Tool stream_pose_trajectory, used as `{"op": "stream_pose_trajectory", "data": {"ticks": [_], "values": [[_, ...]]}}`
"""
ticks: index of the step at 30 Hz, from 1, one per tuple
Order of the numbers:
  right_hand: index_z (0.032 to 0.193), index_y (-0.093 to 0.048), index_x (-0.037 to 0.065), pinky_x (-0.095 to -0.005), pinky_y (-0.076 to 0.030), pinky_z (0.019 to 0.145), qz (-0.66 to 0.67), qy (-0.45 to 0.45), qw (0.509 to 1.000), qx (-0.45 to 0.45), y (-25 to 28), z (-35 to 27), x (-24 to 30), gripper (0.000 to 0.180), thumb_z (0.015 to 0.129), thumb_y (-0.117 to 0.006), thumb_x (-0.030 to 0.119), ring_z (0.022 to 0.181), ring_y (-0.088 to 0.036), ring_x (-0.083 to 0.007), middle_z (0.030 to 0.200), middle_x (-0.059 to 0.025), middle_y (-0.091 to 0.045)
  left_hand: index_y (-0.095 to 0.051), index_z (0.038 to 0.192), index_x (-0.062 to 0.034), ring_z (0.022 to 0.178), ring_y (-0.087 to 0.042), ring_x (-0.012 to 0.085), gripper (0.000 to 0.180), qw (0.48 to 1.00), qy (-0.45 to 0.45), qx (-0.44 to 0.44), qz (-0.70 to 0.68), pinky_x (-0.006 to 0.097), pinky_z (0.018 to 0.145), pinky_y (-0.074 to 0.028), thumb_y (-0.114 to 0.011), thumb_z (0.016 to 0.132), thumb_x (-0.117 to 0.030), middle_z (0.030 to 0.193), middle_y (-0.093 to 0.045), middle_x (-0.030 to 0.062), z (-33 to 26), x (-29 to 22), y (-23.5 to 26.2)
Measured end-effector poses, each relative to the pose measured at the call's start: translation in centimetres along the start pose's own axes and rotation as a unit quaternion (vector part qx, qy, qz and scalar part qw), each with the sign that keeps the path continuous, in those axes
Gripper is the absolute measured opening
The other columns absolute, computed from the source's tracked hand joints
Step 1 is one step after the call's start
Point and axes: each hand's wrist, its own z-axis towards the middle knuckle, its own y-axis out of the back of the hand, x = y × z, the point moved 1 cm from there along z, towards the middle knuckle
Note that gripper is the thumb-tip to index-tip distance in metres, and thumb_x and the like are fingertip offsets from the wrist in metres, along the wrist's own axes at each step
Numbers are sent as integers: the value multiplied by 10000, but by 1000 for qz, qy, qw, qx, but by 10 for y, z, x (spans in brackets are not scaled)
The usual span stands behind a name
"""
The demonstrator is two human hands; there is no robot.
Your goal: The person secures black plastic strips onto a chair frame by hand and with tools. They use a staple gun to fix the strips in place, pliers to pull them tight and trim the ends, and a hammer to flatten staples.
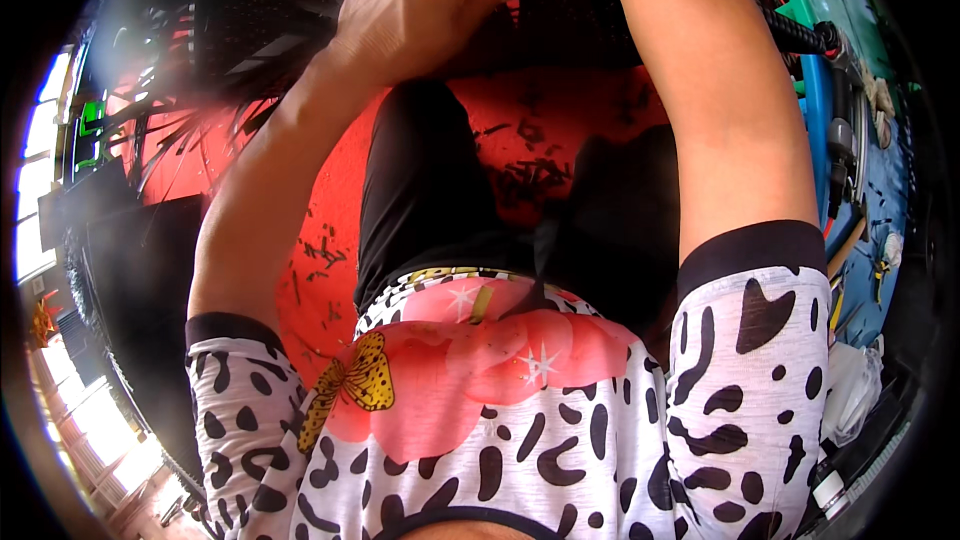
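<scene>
Across the top of the view lies a large black woven piece (pixel 560 25), which looks like a basket being woven from flat strips; loose strip ends (pixel 235 125) fan out at its left. My left hand (pixel 415 15) is closed over its upper edge, the thumb pointing right along a dark rim. My right forearm (pixel 715 70) reaches up past the top of the view, so the hand itself is out of sight.
Short black strip scraps (pixel 535 175) litter the red floor (pixel 325 200) around my legs. At right stands a blue surface (pixel 870 290) with tools and a clear plastic bag (pixel 855 395). Dark flat panels (pixel 145 290) are at left.
</scene>
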Motion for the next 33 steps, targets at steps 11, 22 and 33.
{"op": "stream_pose_trajectory", "data": {"ticks": [11,22,33], "values": [[966,-716,-78,-445,-602,760,132,-140,981,0,10,-12,4,302,899,-558,171,920,-728,-376,975,-264,-732,-687,989,-9,750,-681,400,192,982,87,144,-89,457,637,-520,-687,908,-183,827,-675,236,16,0,12],[1015,-691,-125,-420,-592,581,189,-131,971,61,12,-11,3,339,910,-519,149,761,-736,-342,974,-297,-716,-593,934,-1,793,-627,427,187,997,-78,-1,-7,469,654,-510,-703,897,-148,800,-613,184,6,1,-5],[885,-652,-67,-398,-503,447,271,-187,943,43,12,-12,3,257,918,-546,165,593,-671,-294,860,-231,-683,-662,1003,12,798,-673,390,220,995,-18,48,-84,441,685,-537,-667,798,-67,842,-659,212,2,3,17]]}}
